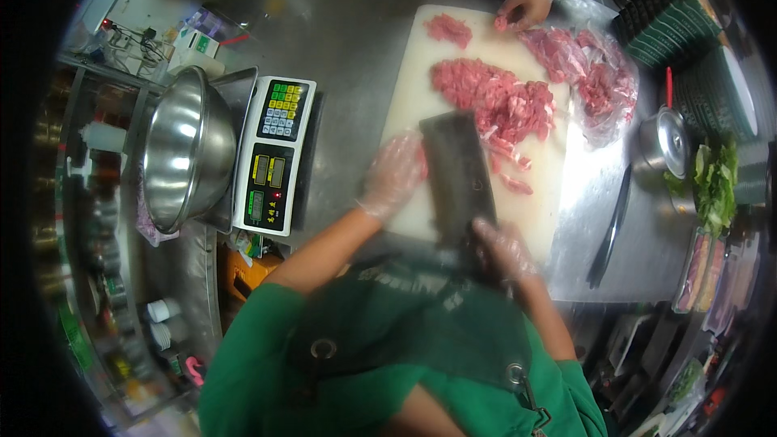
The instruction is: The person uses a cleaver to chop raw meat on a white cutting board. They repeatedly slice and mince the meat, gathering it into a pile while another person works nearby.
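My right hand point(504, 249), in a clear plastic glove, grips a cleaver point(459, 173) whose broad dark blade lies over the white cutting board point(407, 103). My left hand point(397, 173), gloved too, is at the left side of the blade with some pink meat showing at its fingertips; how it holds that meat is unclear. Beyond the blade lies a heap of cut raw meat point(491, 94), with a few loose strips point(515, 184) near it. A smaller meat pile point(449, 30) sits at the board's far left corner.
Another person's gloved hand point(528, 3) holds a bit of meat at the board's far edge. A plastic bag of meat point(601, 85) overlaps the right side. Left stands a digital scale point(276, 158) with a steel bowl point(191, 152). Rightward are a long knife point(612, 230) and a lidded pot point(668, 139).
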The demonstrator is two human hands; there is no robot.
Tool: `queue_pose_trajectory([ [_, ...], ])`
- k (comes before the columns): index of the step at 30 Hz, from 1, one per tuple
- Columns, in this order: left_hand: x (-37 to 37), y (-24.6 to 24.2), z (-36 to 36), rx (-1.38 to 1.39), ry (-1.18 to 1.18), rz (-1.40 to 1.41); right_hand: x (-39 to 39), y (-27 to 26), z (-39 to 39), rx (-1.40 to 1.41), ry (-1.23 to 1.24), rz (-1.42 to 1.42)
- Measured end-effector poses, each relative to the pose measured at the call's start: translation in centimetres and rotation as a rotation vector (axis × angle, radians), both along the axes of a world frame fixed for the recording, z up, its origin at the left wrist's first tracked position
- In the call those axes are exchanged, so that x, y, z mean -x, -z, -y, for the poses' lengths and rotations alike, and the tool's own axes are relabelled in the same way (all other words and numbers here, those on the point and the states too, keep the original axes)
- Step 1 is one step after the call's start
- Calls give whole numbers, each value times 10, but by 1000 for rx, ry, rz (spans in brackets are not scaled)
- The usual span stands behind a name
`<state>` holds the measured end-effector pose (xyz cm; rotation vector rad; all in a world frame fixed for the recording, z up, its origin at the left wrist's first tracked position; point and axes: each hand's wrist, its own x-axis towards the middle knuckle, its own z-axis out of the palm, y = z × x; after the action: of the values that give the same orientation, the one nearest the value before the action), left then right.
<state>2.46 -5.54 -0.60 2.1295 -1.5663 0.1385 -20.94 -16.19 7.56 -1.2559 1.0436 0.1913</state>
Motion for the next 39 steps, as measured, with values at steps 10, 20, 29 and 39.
queue_pose_trajectory([
  [10, 1, 2, 2, -62, -21, 29, -9, -4, 9, 31, -67, -43],
  [20, 5, 9, 3, -8, -64, 136, -31, -13, 7, 144, -170, -203],
  [29, 9, 7, 5, -21, -93, 120, -53, -20, 8, 348, -230, -292],
  [39, 10, 6, 3, -53, -109, 90, -75, -26, 12, 361, -185, -282],
])
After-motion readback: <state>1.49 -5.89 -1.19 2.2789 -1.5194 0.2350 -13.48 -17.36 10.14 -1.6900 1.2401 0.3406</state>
